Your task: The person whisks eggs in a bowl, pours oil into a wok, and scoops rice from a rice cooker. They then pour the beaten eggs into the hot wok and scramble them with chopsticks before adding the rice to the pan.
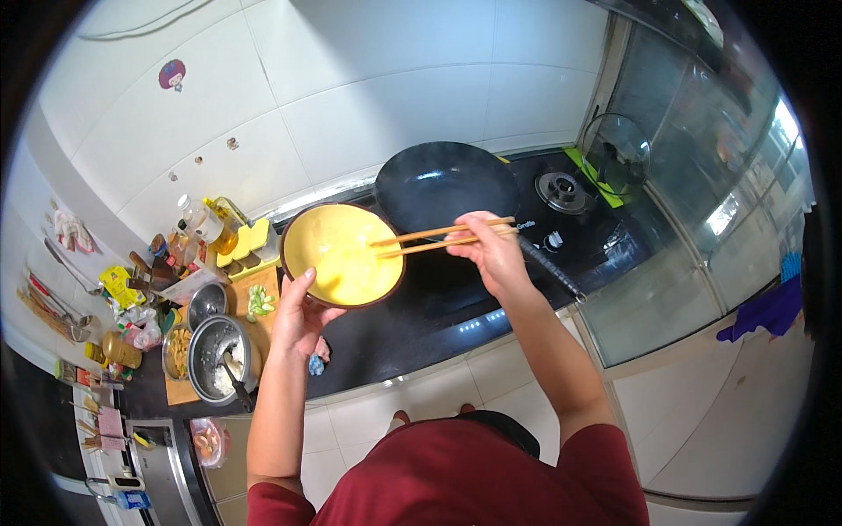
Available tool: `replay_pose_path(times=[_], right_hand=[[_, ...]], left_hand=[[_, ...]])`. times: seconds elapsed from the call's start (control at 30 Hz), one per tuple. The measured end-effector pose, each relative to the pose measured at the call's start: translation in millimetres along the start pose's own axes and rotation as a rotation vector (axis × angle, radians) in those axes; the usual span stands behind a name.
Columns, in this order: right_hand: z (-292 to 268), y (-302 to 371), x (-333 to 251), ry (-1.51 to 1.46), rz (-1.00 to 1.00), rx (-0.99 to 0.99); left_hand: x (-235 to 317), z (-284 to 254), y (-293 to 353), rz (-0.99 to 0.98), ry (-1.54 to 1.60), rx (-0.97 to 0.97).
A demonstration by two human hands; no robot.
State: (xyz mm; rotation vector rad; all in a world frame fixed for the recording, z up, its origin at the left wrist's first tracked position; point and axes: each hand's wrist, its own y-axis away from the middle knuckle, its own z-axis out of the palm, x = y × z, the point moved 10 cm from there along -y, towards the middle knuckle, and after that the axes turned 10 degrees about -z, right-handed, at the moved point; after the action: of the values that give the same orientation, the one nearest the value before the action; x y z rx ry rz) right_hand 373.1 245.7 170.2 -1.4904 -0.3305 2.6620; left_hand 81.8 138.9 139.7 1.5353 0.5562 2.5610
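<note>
So, left hand (303, 316) grips the yellow bowl (338, 221), underside hidden, right hand (487, 252) pinches chopsticks (421, 235), and the wok (447, 184) is partly blocked

round black metal wok (443, 167) behind-right of round yellow bowl (303, 238); round silver metal pot (253, 351) left, on tan wooden board (263, 328).

dark-rimmed yellow bowl (321, 221), two wooden chopsticks (421, 234) crossing its rim
</note>
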Motion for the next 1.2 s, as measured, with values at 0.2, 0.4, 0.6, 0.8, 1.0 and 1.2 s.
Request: replay_pose_path(times=[0.2,0.4,0.6,0.8,1.0,1.2], right_hand=[[-11.2,-39.6,-16.7,0.015,-0.021,0.038],[-25.3,-71.2,-35.9,0.002,-0.059,0.014],[-49.8,-97.1,-43.3,0.010,-0.050,0.040],[-74.1,-118.7,-49.8,-0.024,-0.043,0.038],[-81.9,-133.5,-48.7,0.007,-0.016,0.010],[-90.4,-145.7,-40.8,0.014,0.033,0.041]], left_hand=[[18.4,31.6,-23.3,-0.027,0.072,-0.015],[25.3,61.3,-46.2,-0.021,0.049,-0.014],[22.5,89.1,-66.9,0.000,0.047,-0.014],[24.9,112.1,-80.0,0.009,0.023,0.017],[14.1,121.8,-83.0,0.015,0.010,0.114],[11.2,130.2,-95.5,0.016,0.035,0.137]])
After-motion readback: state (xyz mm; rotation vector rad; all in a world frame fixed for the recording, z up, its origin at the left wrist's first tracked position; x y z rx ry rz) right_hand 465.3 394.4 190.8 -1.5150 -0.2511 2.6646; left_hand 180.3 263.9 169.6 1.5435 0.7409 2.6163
